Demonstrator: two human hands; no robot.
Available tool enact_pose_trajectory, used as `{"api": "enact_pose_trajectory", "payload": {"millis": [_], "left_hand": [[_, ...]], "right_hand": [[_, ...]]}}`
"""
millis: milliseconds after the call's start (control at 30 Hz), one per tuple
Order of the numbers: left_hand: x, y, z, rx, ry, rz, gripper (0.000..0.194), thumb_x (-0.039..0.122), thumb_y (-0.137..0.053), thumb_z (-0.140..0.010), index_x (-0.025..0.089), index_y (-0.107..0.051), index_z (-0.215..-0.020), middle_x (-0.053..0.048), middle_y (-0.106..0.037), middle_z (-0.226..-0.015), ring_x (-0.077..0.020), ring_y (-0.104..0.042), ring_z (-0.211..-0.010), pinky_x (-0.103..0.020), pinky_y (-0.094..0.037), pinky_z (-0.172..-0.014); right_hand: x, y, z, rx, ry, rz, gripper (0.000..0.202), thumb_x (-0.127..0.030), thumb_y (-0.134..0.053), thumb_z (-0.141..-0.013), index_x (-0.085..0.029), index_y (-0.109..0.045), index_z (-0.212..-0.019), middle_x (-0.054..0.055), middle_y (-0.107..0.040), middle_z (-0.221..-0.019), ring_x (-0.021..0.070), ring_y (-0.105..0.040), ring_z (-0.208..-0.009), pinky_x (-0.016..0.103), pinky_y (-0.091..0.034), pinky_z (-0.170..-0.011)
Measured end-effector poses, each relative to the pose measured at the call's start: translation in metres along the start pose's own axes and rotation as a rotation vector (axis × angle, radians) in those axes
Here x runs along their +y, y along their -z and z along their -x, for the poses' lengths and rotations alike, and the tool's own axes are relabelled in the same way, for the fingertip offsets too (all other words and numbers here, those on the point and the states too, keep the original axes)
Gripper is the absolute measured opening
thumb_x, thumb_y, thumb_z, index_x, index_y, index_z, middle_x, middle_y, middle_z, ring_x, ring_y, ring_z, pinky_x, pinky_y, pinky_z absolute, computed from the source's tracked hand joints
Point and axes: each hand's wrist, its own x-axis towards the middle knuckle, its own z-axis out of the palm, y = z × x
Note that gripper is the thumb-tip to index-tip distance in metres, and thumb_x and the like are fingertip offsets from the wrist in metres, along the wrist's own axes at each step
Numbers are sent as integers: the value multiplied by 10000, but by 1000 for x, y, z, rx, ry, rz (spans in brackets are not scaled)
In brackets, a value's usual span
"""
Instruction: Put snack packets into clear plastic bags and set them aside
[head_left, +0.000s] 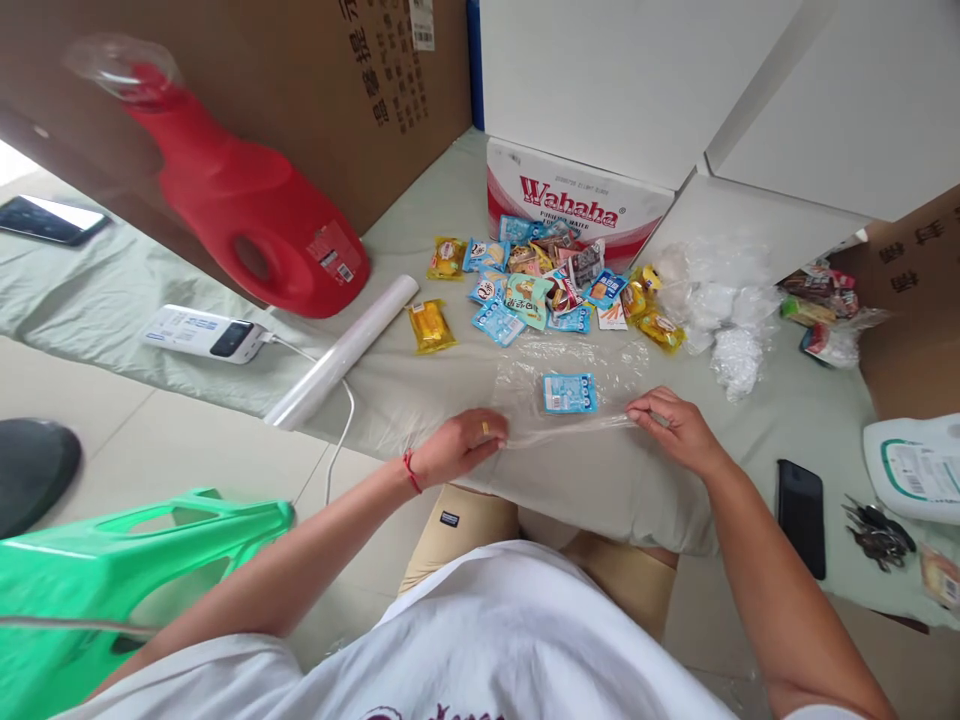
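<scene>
A sheet of clear plastic wrap [517, 375] lies spread on the cloth-covered surface in front of me. On it rests a blue snack packet [568, 393]. My left hand [466, 443] pinches the near left corner of the wrap. At the near right corner, the fingers of my right hand [670, 425] are pressed together on the wrap's edge. Between the two hands the near edge runs stretched and slightly bunched. Just beyond the sheet sits a pile of small wrapped snacks [526, 298], with a yellow packet [432, 326] to its left.
A roll of plastic wrap [345, 350], a white power bank [206, 333] and a red jug [262, 210] stand or lie left. Plastic-wrapped bundles [724, 300], a black phone [801, 518] and keys [879, 533] lie right. A Wahaba-style carton [577, 205] stands behind; a green stool [97, 575] is lower left.
</scene>
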Motion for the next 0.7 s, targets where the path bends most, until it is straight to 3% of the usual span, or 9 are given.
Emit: {"api": "enact_pose_trajectory", "payload": {"millis": [67,167,333,433,533,633,700], "left_hand": [[0,14,-13,56,129,67,268,406,-506,-987,209,-688,-993,-54,-766,-999,-181,-714,-949,-311,-555,-906],[-6,30,-38,152,239,130,288,465,-561,-920,195,-661,-923,-32,-743,-892,-174,-681,-848,-293,-536,-825],[-27,37,-80,228,360,66,239,406,-571,-864,179,-644,-862,-10,-662,-747,-156,-586,-691,-271,-471,-664],[-36,34,-97,285,427,-98,146,276,-596,-818,166,-668,-885,-35,-667,-811,-181,-611,-745,-307,-503,-725],[-40,36,-106,407,444,-256,241,218,-663,-764,163,-679,-998,-84,-665,-1013,-229,-645,-926,-380,-535,-900],[-33,49,-105,588,440,-384,292,191,-677,-764,186,-671,-1055,-116,-620,-1145,-293,-588,-1115,-476,-473,-1062],[-19,57,-100,755,394,-470,232,169,-622,-813,202,-672,-1037,-120,-613,-1151,-309,-551,-1150,-500,-448,-1074]], "right_hand": [[2,6,-13,9,-40,-19,394,-568,-515,-995,-241,-723,-923,53,-695,-849,217,-633,-845,353,-509,-823],[8,10,-32,25,-144,-79,454,-631,-550,-948,-211,-709,-885,31,-671,-814,185,-607,-768,305,-485,-736],[34,-1,-58,44,-311,-118,467,-639,-564,-896,-192,-689,-853,-13,-600,-684,142,-501,-615,257,-391,-587],[55,-13,-67,57,-387,23,407,-558,-520,-906,-195,-702,-891,0,-628,-689,158,-526,-613,265,-410,-583],[66,-18,-69,81,-440,186,322,-432,-521,-885,-186,-723,-928,46,-669,-745,204,-580,-680,322,-469,-673],[67,-11,-72,164,-402,318,304,-369,-525,-881,-172,-742,-966,132,-703,-959,283,-614,-911,432,-478,-889],[61,-6,-80,218,-322,423,329,-360,-499,-917,-169,-748,-1015,160,-696,-1054,321,-593,-1032,476,-444,-987]]}}
